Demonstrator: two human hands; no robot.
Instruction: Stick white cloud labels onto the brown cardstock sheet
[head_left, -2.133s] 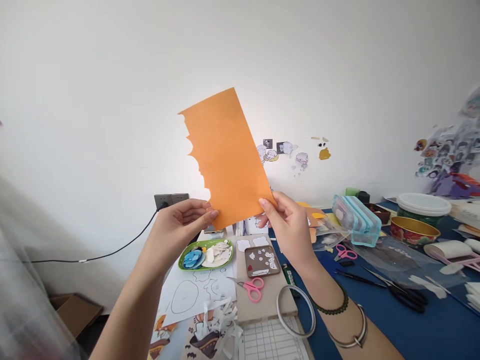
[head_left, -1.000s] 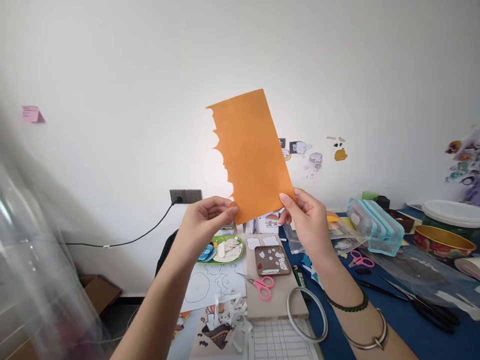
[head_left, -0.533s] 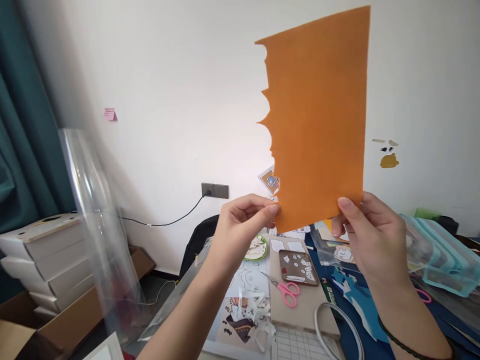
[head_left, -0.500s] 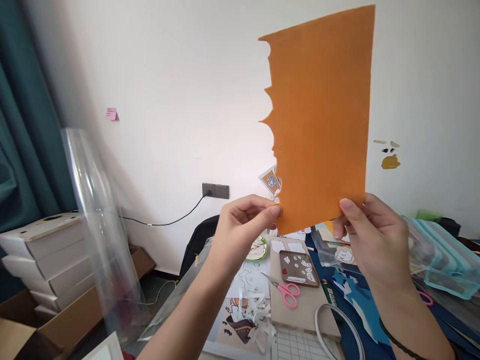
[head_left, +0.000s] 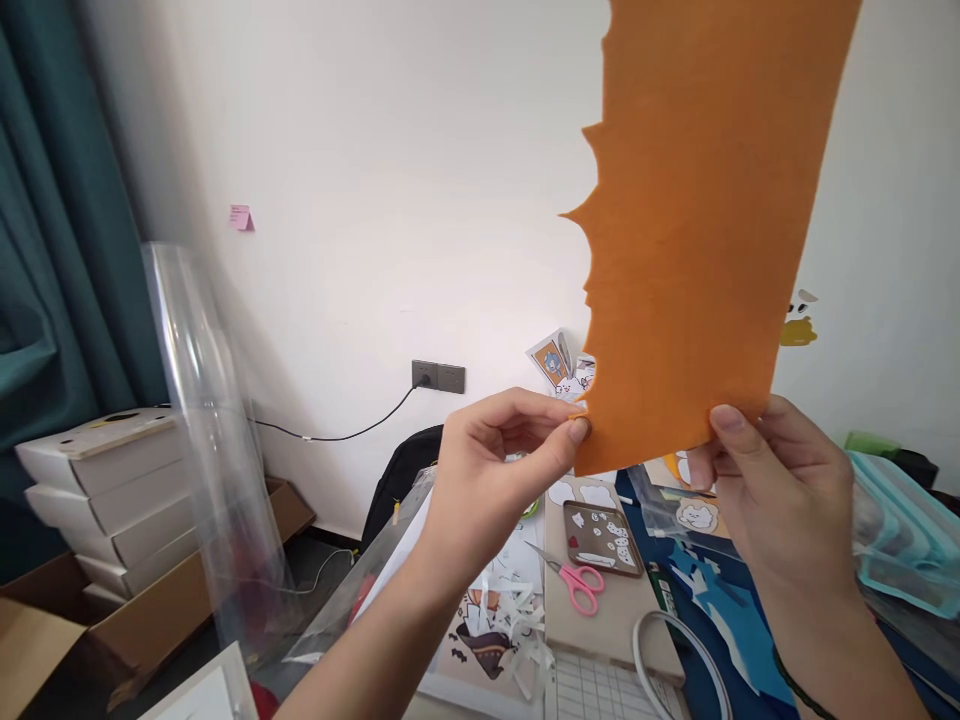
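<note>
I hold an orange paper sheet (head_left: pixel 697 220) upright in front of me; its left edge is cut in a jagged, scalloped line and its top runs out of view. My left hand (head_left: pixel 502 470) pinches the sheet's lower left corner between thumb and fingers. My right hand (head_left: pixel 772 490) grips the lower right corner, thumb on the front. The sheet fills the upper right and hides part of the wall behind it.
Below lie pink scissors (head_left: pixel 577 580), a small brown tray (head_left: pixel 600 535) of paper cut-outs, printed sheets and blue paper scraps. A rolled clear plastic sheet (head_left: pixel 202 440) stands at left beside stacked white boxes (head_left: pixel 112 490). A wall socket (head_left: pixel 439 376) with a black cable is behind.
The orange sheet has come closer and higher, now reaching past the top edge. My view has turned left, bringing the curtain, boxes and plastic roll into sight. Both hands keep their hold.
</note>
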